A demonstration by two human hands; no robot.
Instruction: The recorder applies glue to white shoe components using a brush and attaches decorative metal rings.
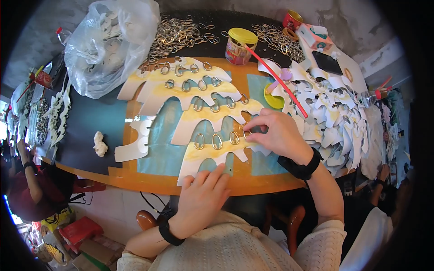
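In front of me lies a white scalloped piece (195, 163) with a yellow smear along its upper part. Oval metal rings (217, 142) stand in a row on it. My left hand (203, 194) rests at its near edge, fingers stretched out flat. At the row's right end my right hand (278, 134) pinches a metal ring (246, 134) between thumb and forefinger, partly hidden by the fingers. Behind, similar ringed pieces (190, 94) overlap in rows. A bare white piece (132, 151) lies to the left, beside a crumpled white wad (100, 144).
Loose metal rings (178, 36) are heaped at the back, near a yellow-lidded tub (242, 45). A plastic bag (110, 49) stands back left. Stacked white pieces (334, 117) fill the right side. A red stick (280, 83) slants over a yellow-green dish (274, 95).
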